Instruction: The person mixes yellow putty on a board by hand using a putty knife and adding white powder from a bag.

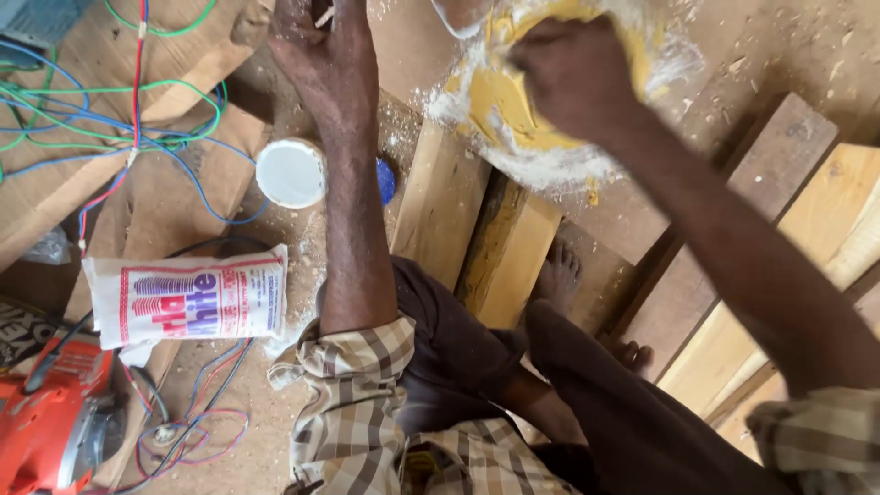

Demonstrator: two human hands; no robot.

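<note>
The right hand (573,78) is closed into a fist, pressing into a yellow paste (500,105) ringed with white powder (550,165) on a wooden board (779,46). The left hand (321,55) lies flat, palm down and fingers spread, on the board beside the paste. Below it sits a white lid (290,172), then a white printed bag (188,298), tangled wires (110,119) and an orange power tool (50,426).

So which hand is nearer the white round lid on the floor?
Left. The left hand is just above the white lid; the right hand is far across, on the yellow paste.
</note>
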